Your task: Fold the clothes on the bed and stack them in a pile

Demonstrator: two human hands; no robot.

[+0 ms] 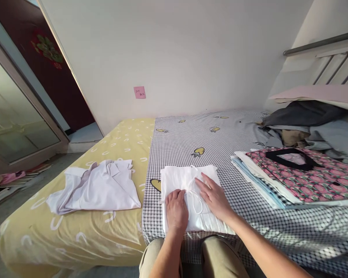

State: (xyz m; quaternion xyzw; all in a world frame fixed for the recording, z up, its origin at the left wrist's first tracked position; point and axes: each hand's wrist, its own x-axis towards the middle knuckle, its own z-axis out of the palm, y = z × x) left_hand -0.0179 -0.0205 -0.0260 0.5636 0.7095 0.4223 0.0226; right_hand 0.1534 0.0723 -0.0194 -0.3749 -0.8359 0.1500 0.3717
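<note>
A white folded garment (174,175) with a thin white drawstring (197,206) lies on the checked part of the bed, right before my knees. On its left half rests my left hand (176,210), palm down, fingers laid on the cloth and slightly bent. My right hand (214,197) lies across the right half with its fingers spread, close to the string. Neither hand grips anything. Off to the left, a pale lilac-white collared shirt (104,189) is spread loosely, partly folded, on the yellow cover.
To the right stands a stack of folded clothes, topped by a pink floral garment (316,177) with a black neckline. Behind it are heaped dark and grey clothes (307,114). A yellow patterned cover (121,143) meets the checked sheet (179,143). The wall (174,58) bounds the far side.
</note>
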